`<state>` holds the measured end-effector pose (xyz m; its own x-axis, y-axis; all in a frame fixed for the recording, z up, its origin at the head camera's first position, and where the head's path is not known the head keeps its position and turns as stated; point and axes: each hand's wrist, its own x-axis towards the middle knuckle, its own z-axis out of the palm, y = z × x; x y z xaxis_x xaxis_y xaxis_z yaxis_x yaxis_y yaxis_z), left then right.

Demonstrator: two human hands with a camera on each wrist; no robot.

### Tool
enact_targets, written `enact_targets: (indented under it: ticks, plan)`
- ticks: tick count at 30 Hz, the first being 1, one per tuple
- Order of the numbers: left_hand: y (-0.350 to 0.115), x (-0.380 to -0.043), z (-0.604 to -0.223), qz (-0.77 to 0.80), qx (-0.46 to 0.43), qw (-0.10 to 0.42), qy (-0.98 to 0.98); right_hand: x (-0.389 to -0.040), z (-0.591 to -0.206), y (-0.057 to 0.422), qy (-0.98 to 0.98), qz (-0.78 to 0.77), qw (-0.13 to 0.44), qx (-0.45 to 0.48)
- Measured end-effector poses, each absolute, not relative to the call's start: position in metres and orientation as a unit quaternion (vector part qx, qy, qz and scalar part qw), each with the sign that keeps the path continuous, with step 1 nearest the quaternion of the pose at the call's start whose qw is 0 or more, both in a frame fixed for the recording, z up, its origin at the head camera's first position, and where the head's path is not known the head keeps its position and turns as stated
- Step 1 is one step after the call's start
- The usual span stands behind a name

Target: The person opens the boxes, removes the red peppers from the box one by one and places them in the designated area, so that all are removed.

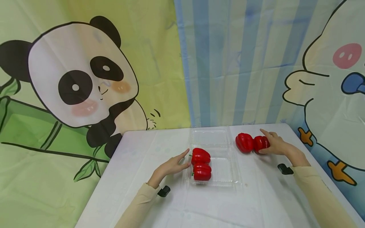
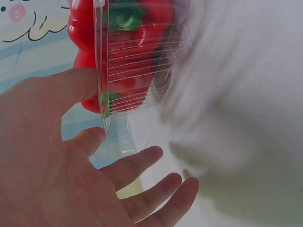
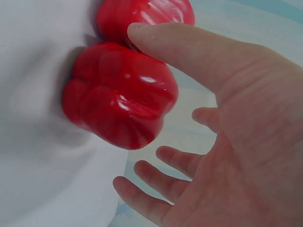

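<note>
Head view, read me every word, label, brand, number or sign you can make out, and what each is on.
None: no readable text shows on the red peppers, the clear plastic box, the white tabletop or the cartoon backdrop.

We see bright, diffuse light in the head view, with faint shadows on the surface (image 1: pixel 222 205) at lower right. In the right wrist view, glare spots the red pepper (image 3: pixel 120 97) left of centre; the left wrist view shows soft-edged grey shadows at right.
</note>
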<state>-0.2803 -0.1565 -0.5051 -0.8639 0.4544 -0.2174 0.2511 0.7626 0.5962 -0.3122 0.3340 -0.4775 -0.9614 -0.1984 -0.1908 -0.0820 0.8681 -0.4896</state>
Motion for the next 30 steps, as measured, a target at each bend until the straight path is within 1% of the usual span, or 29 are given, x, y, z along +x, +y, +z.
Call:
enact_targets:
  ticks: [10,25,30]
  plan:
    - [-0.157,-0.280,-0.505,0.289,0.195,0.175,0.921,-0.312,-0.472,0.329,0.959,-0.247,0.109,-0.083]
    - [-0.156,-0.279,-0.502,0.287,0.188,0.177,0.922,-0.308,-0.446,0.309,0.961,-0.237,0.097,-0.105]
    - [-0.155,-0.278,-0.502,0.286,0.187,0.177,0.923,-0.306,-0.440,0.299,0.959,-0.238,0.102,-0.115]
